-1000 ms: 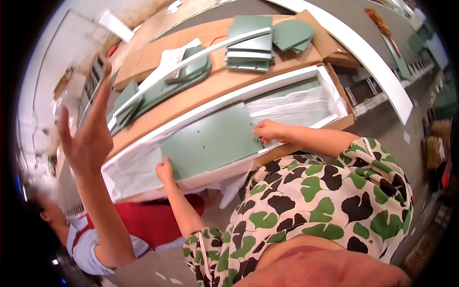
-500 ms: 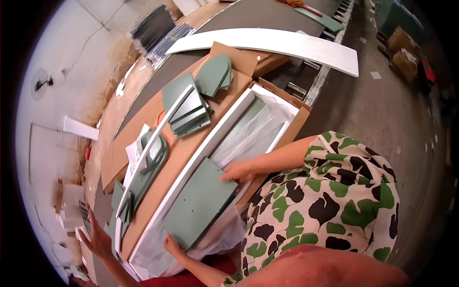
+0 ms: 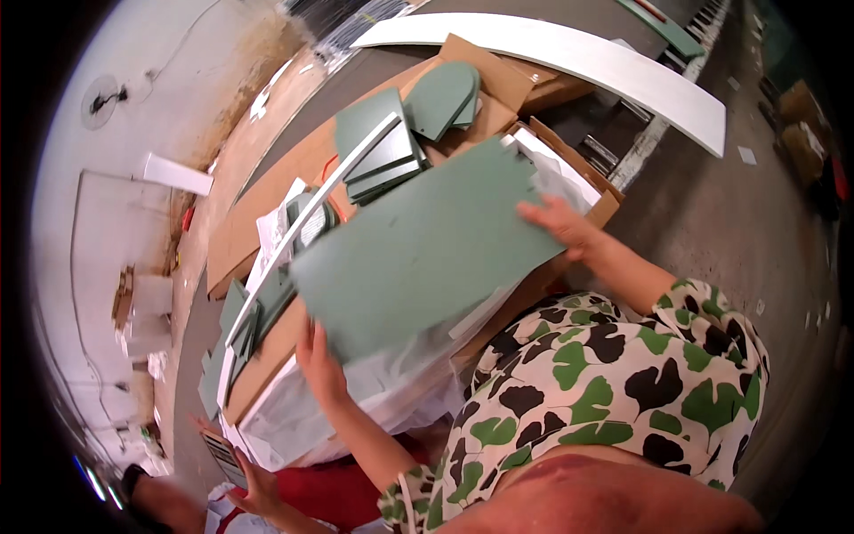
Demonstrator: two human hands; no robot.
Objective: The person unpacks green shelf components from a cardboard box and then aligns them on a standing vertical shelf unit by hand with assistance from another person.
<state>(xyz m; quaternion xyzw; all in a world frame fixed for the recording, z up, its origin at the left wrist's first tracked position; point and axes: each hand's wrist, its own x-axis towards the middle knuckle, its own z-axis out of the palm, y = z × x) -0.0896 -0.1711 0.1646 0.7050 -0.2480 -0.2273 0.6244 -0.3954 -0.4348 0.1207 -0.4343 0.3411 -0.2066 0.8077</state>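
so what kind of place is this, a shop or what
Most likely a workshop or packing area: bare concrete floor, an open cardboard box lined with plastic, stacks of green panels, and both hands lifting a large green panel.

Sage greens, brown cardboard and white foam

The flat matte sage-green panel (image 3: 427, 245) matches the stacked green cut pieces (image 3: 387, 151); the corrugated cardboard box (image 3: 498, 76) is tan-brown, its plastic lining (image 3: 311, 418) white, the curved long board (image 3: 569, 58) white, and the short sleeve (image 3: 623, 392) cream with green and black leaf print.
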